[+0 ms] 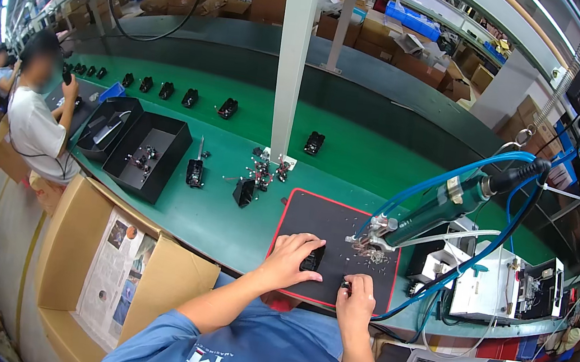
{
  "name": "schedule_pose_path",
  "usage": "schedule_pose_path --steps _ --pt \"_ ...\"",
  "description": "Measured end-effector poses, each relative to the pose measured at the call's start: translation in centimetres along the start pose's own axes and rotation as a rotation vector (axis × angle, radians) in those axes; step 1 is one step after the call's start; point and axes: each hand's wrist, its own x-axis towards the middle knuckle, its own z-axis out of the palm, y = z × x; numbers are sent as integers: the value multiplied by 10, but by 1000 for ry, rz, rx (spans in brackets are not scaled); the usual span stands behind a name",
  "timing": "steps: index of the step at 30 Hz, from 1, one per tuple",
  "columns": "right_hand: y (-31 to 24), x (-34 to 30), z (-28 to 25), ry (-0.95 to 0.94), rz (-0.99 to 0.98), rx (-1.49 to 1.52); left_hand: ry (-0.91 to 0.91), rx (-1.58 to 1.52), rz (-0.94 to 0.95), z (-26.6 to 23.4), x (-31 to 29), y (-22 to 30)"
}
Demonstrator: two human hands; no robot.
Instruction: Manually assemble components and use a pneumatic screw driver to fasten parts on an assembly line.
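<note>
My left hand [289, 262] rests on the black mat [307, 216] with its thumb and fingers curled round a black plastic housing [311, 259]. To the right of it, my right hand [356, 299] is closed near the mat's front edge. A small dark thing shows at its fingertips, too little to name. A heap of small screws [376, 255] lies on the mat beyond my right hand. Above the heap hangs a green power screwdriver [435, 207], its tip pointing down to the left; neither hand touches it.
Left of the mat lie wired assemblies [261, 170], a screwdriver [196, 169] and a black bin [154, 168]. Several black units [314, 143] line the green belt. A white machine [483, 288] stands right. A cardboard box [64, 247] and a co-worker [39, 114] are at left.
</note>
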Motion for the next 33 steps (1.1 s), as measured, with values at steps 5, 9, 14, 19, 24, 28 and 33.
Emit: schedule_pose_path --steps 5,9,14,19,24,28,33 --pt "-1 8 -3 305 -389 -101 -28 -63 -16 0 2 -6" --pt "0 -12 4 -48 -111 139 -49 18 17 -7 2 -5" --pt "-8 -21 18 -55 -159 64 -105 77 49 -14 -1 -4" --pt "-8 -21 14 -56 -273 64 -134 81 33 -15 0 -2" --pt "-3 -19 10 -213 -215 201 -125 101 42 -15 1 1" --pt "-10 -17 4 -221 -143 272 -100 111 49 -13 -1 -1" --pt "-9 -12 6 -144 -228 233 -104 120 54 -12 -1 -4"
